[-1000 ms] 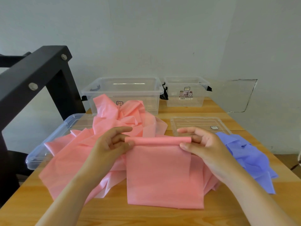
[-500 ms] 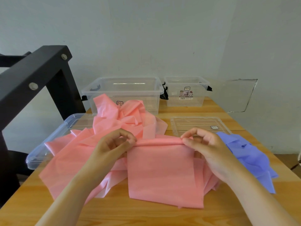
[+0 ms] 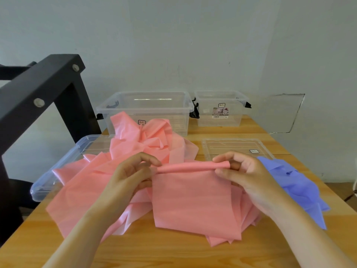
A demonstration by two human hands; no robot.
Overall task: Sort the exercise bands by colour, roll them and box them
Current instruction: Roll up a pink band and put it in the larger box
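You hold the pink band [image 3: 193,202] at 12 o'clock. Its far edge is turned into a thin roll [image 3: 190,167] lifted off the table [image 3: 173,254], and the flat tail drapes toward you at 6. Your left hand [image 3: 133,171] pinches the 9 o'clock end of the roll between curled fingers and thumb, and your right hand [image 3: 245,175] pinches the 3 o'clock end the same way. Turn both ends at one rate and draw them lightly apart so the core stays straight. The left end looks more bunched than the right, which I judge could make the roll taper. The tail lies over the loose pink pile [image 3: 135,147] heaped at 10 to 11 o'clock and may drag its folds along, so slide it free as you wind. The purple bands [image 3: 297,184] lie just beside your right hand at 3. The large clear box [image 3: 154,117] stands at 12 behind the pile, with the small clear box [image 3: 220,120] at 1. One lid [image 3: 58,178] lies at 9, partly under the pile, and another lid [image 3: 231,146] at 2. A black frame [image 3: 38,89] stands at 10, off the table.
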